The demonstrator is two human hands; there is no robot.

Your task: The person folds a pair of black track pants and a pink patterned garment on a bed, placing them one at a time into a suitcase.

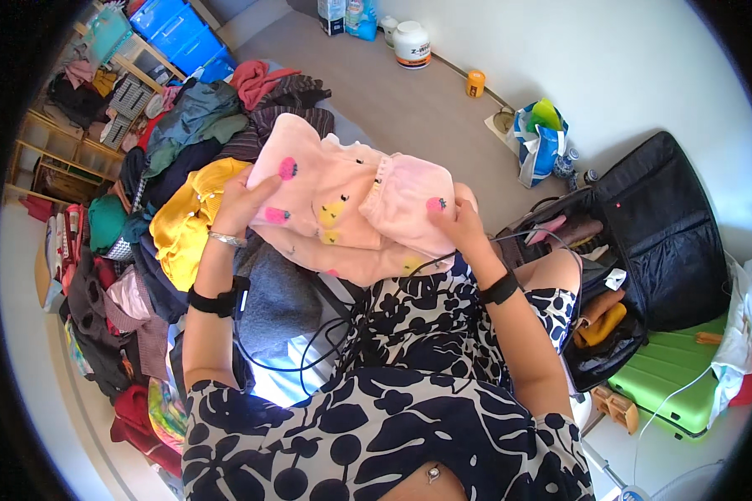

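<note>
Above my lap, a pink fleece garment [353, 185] with strawberry and yellow patches is stretched between both hands. My left hand [236, 199] is closed on its left edge, thumb on top. At the opposite edge, my right hand [461, 227] pinches it near a folded-over part with a gathered cuff [414, 194]. More of the same fabric hangs below. The fingers beneath the cloth are partly hidden. Just beside my left wrist lies a yellow garment [188, 221] on the clothes heap.
A large heap of mixed clothes [188, 125] fills the left side, by wooden shelves and blue drawers [175, 37]. On the right, an open black suitcase [664, 234] holds several items, beside a green suitcase [673, 376]. Tubs [412, 46] line the wall. Black cables [297, 366] cross near my lap.
</note>
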